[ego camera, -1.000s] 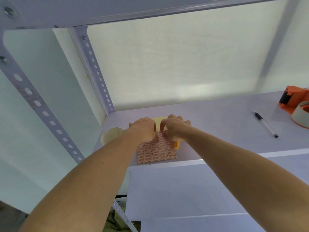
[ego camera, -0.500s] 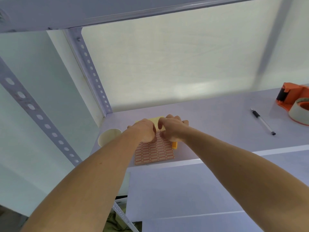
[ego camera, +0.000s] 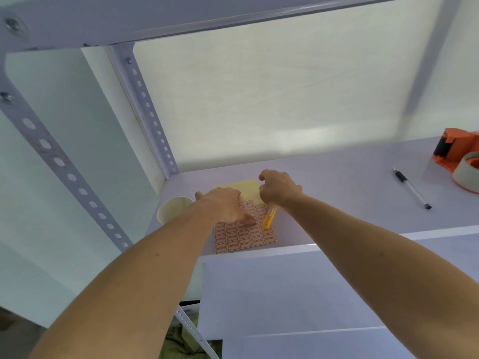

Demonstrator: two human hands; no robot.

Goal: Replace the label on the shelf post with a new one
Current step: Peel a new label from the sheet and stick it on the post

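Left hand [ego camera: 228,207] lies flat with fingers extended, pressing the white sheet of red-bordered rectangular labels [ego camera: 245,237] onto the pale lilac shelf board [ego camera: 337,182] near its front edge. Right hand [ego camera: 279,189] hovers over the sheet's far end with fingers curled. The back of the hand hides the fingertips, so it cannot be determined whether they pinch a label.

At far left, the perforated grey metal front post [ego camera: 61,163] rises at a slant; the matching rear post [ego camera: 149,110] stands in the back corner. A cream paper cup [ego camera: 172,212] sits just beside the left wrist. A pale yellow note pad [ego camera: 247,189] lies at the sheet's far end, between the hands. A yellow plastic tool [ego camera: 268,219] rests at the sheet's right edge, partly covered by the right wrist. Well to the right are a clear ballpoint pen [ego camera: 411,188] and an orange tape dispenser [ego camera: 457,149].
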